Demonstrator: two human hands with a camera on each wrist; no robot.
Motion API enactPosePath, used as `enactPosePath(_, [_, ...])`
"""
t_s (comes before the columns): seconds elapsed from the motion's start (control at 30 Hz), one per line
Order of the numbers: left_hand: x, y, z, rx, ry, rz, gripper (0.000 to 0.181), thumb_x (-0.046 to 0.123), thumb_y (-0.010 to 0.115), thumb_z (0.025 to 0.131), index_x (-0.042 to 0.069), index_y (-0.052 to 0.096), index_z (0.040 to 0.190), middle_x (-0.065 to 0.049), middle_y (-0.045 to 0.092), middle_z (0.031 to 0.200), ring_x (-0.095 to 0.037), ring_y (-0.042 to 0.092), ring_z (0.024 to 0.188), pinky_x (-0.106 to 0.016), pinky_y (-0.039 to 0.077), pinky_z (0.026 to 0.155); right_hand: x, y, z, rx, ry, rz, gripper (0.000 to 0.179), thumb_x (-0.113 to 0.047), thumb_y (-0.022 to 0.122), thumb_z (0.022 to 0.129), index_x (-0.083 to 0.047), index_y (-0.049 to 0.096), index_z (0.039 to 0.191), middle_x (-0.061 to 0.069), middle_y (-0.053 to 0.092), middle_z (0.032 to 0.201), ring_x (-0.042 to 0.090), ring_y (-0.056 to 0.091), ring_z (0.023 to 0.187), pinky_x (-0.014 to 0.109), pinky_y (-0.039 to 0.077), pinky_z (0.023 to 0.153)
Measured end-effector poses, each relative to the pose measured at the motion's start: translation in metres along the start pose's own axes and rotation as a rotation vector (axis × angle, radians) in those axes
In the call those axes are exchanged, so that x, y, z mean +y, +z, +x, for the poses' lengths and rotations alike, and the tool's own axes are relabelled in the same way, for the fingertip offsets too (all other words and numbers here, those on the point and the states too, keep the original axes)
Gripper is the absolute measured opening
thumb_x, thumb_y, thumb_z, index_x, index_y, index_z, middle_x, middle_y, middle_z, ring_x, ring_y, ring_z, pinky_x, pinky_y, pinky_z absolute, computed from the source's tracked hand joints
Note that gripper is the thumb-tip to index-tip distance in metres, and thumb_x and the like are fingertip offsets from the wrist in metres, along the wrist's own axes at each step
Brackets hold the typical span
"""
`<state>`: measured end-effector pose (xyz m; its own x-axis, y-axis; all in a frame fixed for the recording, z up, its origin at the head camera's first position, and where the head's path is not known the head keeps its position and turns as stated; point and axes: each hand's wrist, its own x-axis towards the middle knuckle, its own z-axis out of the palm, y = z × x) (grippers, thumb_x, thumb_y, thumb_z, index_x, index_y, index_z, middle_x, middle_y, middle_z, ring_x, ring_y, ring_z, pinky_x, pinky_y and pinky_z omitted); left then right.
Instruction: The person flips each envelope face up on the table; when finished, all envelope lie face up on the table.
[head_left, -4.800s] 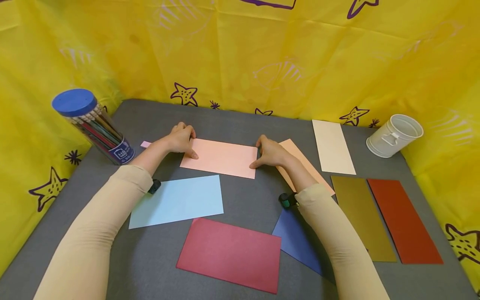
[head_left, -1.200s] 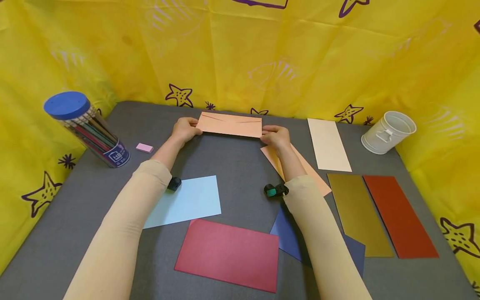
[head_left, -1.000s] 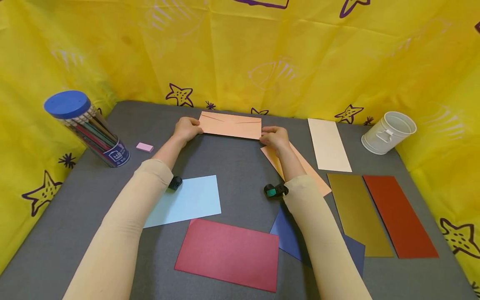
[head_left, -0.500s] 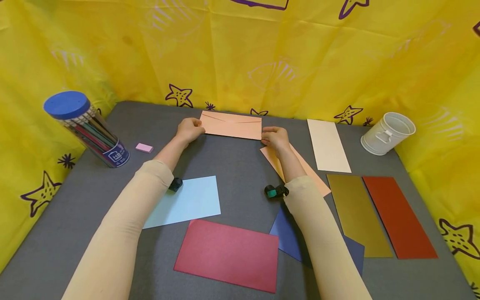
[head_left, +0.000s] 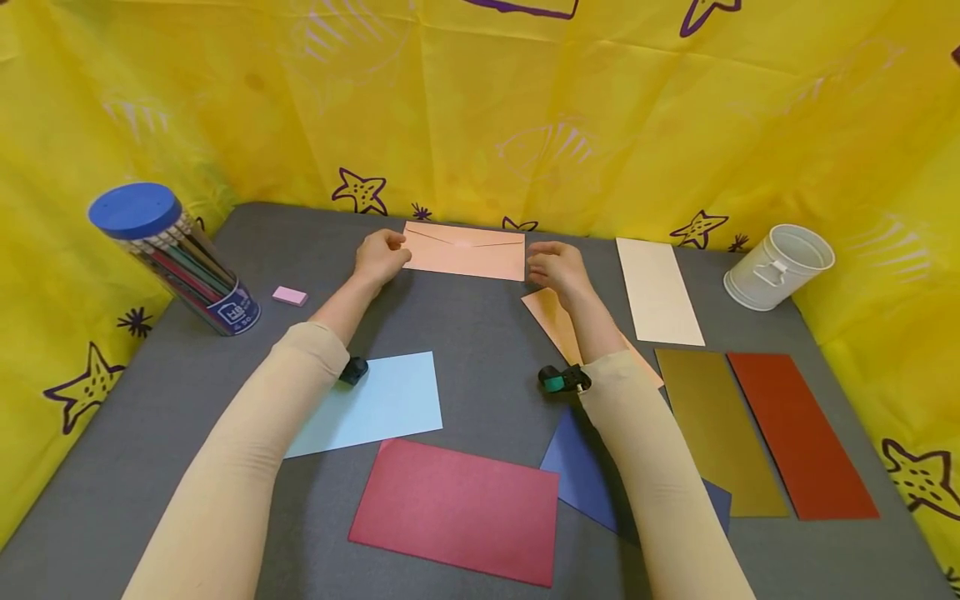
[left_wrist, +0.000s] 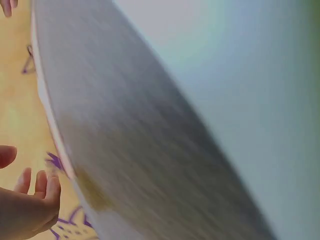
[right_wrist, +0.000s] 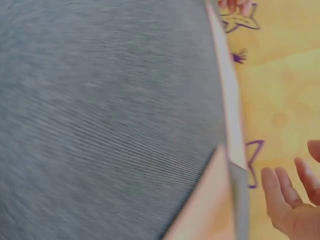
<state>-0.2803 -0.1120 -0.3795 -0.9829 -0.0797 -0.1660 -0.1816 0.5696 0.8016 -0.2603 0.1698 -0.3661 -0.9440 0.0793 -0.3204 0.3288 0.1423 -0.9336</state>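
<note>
Along the table's (head_left: 480,329) back edge, in the head view, a peach envelope (head_left: 465,258) is lying flap side up, two thin dark lines slanting from near its back corners toward a pale patch mid-flap. The left hand (head_left: 381,257) is overlapping its left end; contact is hard to tell. The right hand (head_left: 561,268) is hanging just beside its right end, near an orange paper (head_left: 552,315).

In the left wrist view, thumb and fingers are standing wide apart.

In the right wrist view, the fingers are spreading loosely.
</note>
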Motion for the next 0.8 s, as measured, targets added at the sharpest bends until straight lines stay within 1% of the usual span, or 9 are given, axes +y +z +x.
enactPosePath(0.07, [0.007,0.005,-0.002,0.040,0.019,-0.038,0.044,0.011,0.055,0.091,0.000,0.056,0.134,-0.020,0.057,0.134,-0.033,0.051,0.122,-0.044,0.045,0.106,-0.004,-0.006,-0.002,-0.006,-0.005,0.014,0.043,-0.006,0.055,0.098,0.002,0.050,0.140,0.011,0.055,0.127,0.026,0.057,0.111,0.042,0.048,0.109])
enactPosePath(0.13, [0.017,0.011,-0.005,0.063,0.041,-0.081,0.043,0.009,0.056,0.089,0.001,0.058,0.132,-0.019,0.059,0.132,-0.032,0.054,0.121,-0.042,0.047,0.103,-0.009,-0.012,-0.004,-0.016,-0.016,0.024,0.044,-0.007,0.055,0.098,0.001,0.048,0.141,0.011,0.053,0.130,0.027,0.056,0.111,0.043,0.047,0.110])
enactPosePath(0.2, [0.029,0.017,-0.008,0.058,0.072,-0.113,0.043,0.008,0.057,0.088,0.003,0.059,0.131,-0.017,0.061,0.131,-0.031,0.056,0.121,-0.040,0.048,0.100,-0.014,-0.019,-0.006,-0.025,-0.025,0.022,0.045,-0.009,0.055,0.098,0.001,0.047,0.141,0.011,0.052,0.133,0.028,0.055,0.112,0.043,0.047,0.111])
enactPosePath(0.23, [0.036,0.021,-0.010,0.043,0.086,-0.128,0.043,0.008,0.058,0.088,0.003,0.059,0.131,-0.017,0.061,0.131,-0.031,0.057,0.120,-0.040,0.049,0.100,-0.016,-0.023,-0.008,-0.039,-0.031,0.010,0.046,-0.009,0.055,0.098,0.000,0.046,0.142,0.013,0.050,0.137,0.029,0.055,0.115,0.044,0.046,0.111])
enactPosePath(0.3, [0.049,0.029,-0.015,-0.003,0.112,-0.153,0.043,0.007,0.059,0.088,0.004,0.058,0.131,-0.016,0.061,0.131,-0.030,0.057,0.121,-0.039,0.049,0.100,-0.020,-0.031,-0.012,-0.070,-0.049,-0.041,0.048,-0.011,0.056,0.098,-0.002,0.043,0.144,0.017,0.047,0.144,0.034,0.052,0.124,0.046,0.044,0.113])
enactPosePath(0.4, [0.068,0.042,-0.024,-0.103,0.152,-0.180,0.045,0.008,0.062,0.089,0.005,0.056,0.134,-0.016,0.059,0.133,-0.030,0.056,0.124,-0.040,0.049,0.103,-0.024,-0.045,-0.019,-0.127,-0.083,-0.158,0.051,-0.013,0.056,0.098,-0.005,0.040,0.146,0.020,0.041,0.151,0.038,0.046,0.136,0.051,0.039,0.116])
enactPosePath(0.53, [0.087,0.063,-0.035,-0.238,0.201,-0.183,0.047,0.010,0.066,0.088,0.006,0.055,0.134,-0.017,0.058,0.136,-0.030,0.055,0.127,-0.042,0.049,0.105,-0.022,-0.067,-0.034,-0.180,-0.117,-0.331,0.054,-0.016,0.059,0.098,-0.007,0.039,0.147,0.022,0.037,0.155,0.037,0.042,0.139,0.055,0.036,0.116])
enactPosePath(0.67, [0.096,0.083,-0.042,-0.348,0.248,-0.130,0.050,0.006,0.067,0.085,0.006,0.055,0.134,-0.018,0.057,0.137,-0.030,0.054,0.126,-0.041,0.049,0.104,-0.011,-0.091,-0.049,-0.238,-0.128,-0.489,0.058,-0.017,0.060,0.097,-0.005,0.036,0.149,0.026,0.034,0.154,0.040,0.038,0.140,0.059,0.035,0.115])
enactPosePath(0.8, [0.101,0.101,-0.047,-0.424,0.297,-0.018,0.053,0.004,0.068,0.084,0.004,0.054,0.135,-0.019,0.056,0.138,-0.031,0.054,0.127,-0.042,0.048,0.104,0.003,-0.116,-0.063,-0.281,-0.132,-0.629,0.057,-0.018,0.060,0.097,0.000,0.037,0.147,0.029,0.036,0.150,0.043,0.037,0.138,0.060,0.039,0.111])
